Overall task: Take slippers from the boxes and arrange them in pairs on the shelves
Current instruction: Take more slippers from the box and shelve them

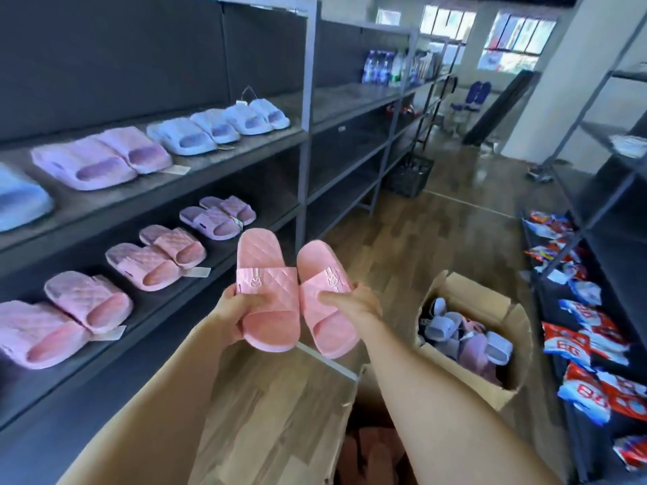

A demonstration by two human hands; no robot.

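1. Forearms first, reaching out from the bottom edge over the near box [147, 414], a big cardboard carton with its flap folded open. Something reddish sits deep inside, too blurred to name.
2. Left hand [238, 306] grips the left pink slipper [268, 295] by its outer side, thumb laid on the quilted strap, fingers curled underneath.
3. Right hand [353, 299] holds the right pink slipper [325, 323] the same way, thumb pressed on the strap, fingers wrapped round the outer edge.
4. Both slippers are up in the air, side by side, inner edges meeting at the straps, toes tipped up and away from the camera. Each strap shows a small bunny mark. They hang just off the front of the lower shelf [224, 260].
5. Along that lower shelf sits a row of quilted pairs. There are two pink pairs [87, 302] at the near end and a purple pair [217, 215] at the far end, with paper tags poking out.
6. One level up, the upper shelf [245, 148] carries a lilac pair [105, 157], then two pale blue pairs [196, 134], plus one blue slipper [17, 201] cut off by the left edge.
7. Over to the right, on the wooden floor [437, 232], the second box [451, 285] stands open, with grey-blue and purple slippers [465, 337] jumbled inside.
8. Further right, red, white and blue packets [577, 344] lie along a low dark rack.
9. Far down the aisle there are bottles [381, 68] on a shelf and a black crate [409, 176] on the floor.
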